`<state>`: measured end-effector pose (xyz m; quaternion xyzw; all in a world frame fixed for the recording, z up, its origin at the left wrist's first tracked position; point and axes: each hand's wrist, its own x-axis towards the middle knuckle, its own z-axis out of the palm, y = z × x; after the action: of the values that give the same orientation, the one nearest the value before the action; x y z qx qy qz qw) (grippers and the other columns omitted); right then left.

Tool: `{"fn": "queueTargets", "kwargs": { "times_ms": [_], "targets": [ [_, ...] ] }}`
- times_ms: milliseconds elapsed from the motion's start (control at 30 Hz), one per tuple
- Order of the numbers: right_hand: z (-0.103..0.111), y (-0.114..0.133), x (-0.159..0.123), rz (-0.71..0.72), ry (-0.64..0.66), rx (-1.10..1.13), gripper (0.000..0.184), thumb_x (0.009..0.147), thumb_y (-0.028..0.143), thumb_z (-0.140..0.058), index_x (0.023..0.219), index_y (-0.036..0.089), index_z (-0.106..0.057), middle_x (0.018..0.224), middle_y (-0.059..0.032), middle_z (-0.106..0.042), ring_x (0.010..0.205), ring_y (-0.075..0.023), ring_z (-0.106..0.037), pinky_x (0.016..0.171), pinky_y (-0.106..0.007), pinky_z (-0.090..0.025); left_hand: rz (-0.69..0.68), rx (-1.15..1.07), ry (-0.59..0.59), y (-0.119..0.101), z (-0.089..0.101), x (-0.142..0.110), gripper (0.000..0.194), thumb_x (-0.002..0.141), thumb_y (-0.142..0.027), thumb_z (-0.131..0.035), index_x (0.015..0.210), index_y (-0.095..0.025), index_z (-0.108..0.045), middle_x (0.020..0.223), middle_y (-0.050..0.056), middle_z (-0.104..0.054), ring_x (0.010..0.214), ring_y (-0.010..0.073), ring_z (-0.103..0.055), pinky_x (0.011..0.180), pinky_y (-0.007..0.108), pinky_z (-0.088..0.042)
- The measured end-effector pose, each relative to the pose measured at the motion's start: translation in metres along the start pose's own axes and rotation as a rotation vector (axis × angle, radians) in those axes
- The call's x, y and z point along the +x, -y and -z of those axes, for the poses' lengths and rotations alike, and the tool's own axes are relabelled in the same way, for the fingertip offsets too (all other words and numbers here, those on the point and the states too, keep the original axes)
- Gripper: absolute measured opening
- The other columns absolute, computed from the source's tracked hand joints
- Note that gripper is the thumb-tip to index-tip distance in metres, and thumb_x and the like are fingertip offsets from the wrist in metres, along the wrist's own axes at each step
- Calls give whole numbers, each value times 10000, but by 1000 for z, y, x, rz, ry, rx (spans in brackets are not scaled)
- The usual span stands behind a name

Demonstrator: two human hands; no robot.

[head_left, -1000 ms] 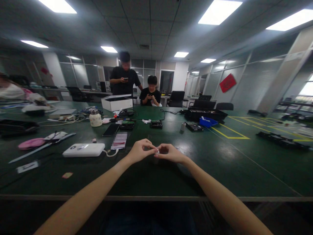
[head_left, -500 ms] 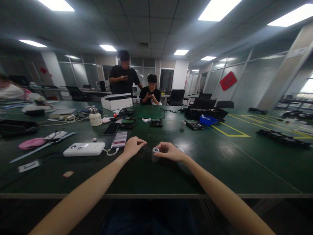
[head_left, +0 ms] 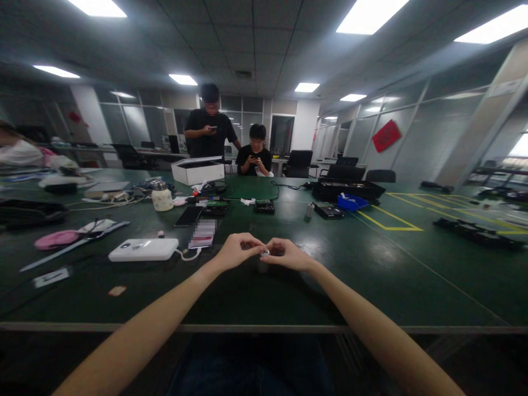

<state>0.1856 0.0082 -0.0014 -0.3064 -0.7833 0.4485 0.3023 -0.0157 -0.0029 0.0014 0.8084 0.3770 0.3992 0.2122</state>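
Note:
A small grey metal cylinder (head_left: 263, 265), which looks like a small motor, stands upright at the table's middle. Its upper part is gripped between the thumb and fingers of my right hand (head_left: 286, 254). My left hand (head_left: 238, 251) is closed in a pinch, with its fingertips at the top face of the cylinder. Whatever lies in that pinch is too small to make out. Both hands' fingertips partly cover the cylinder's top.
On the left lie a white power bank (head_left: 143, 249), a lit phone (head_left: 203, 234) and a cream bottle (head_left: 161, 197). Behind my hands are circuit-board units (head_left: 264, 206), a second metal cylinder (head_left: 309, 209) and a blue tray (head_left: 351, 202). Two people (head_left: 211, 132) are across the table.
My left hand has moved right, from beside the cylinder to its top, and its fingertips now meet those of my right hand. The right hand keeps its grip in place.

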Motion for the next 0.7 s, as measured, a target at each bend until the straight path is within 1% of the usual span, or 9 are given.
{"fn": "queueTargets", "kwargs": {
  "times_ms": [167,300,367,500,567,667,700],
  "targets": [
    [1,-3,1,21,-10,-42,389,667,442,-721,888,143,-608,785,-8,-639,731,-137,-595,704,-282,-472,-44,64,-47,-9,-3,-2,277,794,-427,-587,838,-190,-724,766,43,-678,678,148,-578,623,250,-424],
    [1,4,0,49,-60,-69,413,668,436,-722,944,146,-618,848,-33,-655,782,-156,-608,757,-306,-477,-59,40,-64,-6,-4,-2,255,769,-413,-622,799,-179,-720,728,36,-659,656,140,-572,598,242,-417],
    [1,7,-1,55,-91,-81,410,673,438,-717,941,143,-624,846,-38,-659,787,-162,-613,773,-317,-478,-34,7,-67,-4,-5,-2,256,756,-402,-636,781,-161,-717,719,37,-650,638,134,-562,574,234,-410],
    [0,10,-1,71,-108,-96,406,677,443,-711,926,132,-636,842,-47,-663,788,-168,-615,780,-329,-479,37,-55,-32,0,-7,0,267,739,-406,-640,791,-155,-714,714,32,-644,594,119,-538,531,221,-390],
    [-1,12,-1,81,-139,-110,409,673,449,-712,924,134,-643,851,-53,-667,794,-172,-615,780,-333,-482,60,-96,-86,0,-7,1,287,755,-430,-615,792,-155,-692,699,21,-635,594,119,-538,531,220,-390],
    [-5,17,-2,78,-170,-132,390,663,466,-711,859,132,-666,823,-60,-673,779,-177,-616,770,-335,-485,100,-175,-248,-1,-6,2,322,808,-470,-537,782,-160,-617,645,-9,-588,569,113,-528,539,222,-401],
    [-7,18,-1,78,-163,-129,381,663,471,-709,829,130,-673,805,-61,-675,772,-179,-617,766,-334,-485,108,-176,-281,-1,-6,2,328,820,-480,-516,773,-164,-594,626,-19,-569,556,111,-520,537,223,-399]
  ]
}}
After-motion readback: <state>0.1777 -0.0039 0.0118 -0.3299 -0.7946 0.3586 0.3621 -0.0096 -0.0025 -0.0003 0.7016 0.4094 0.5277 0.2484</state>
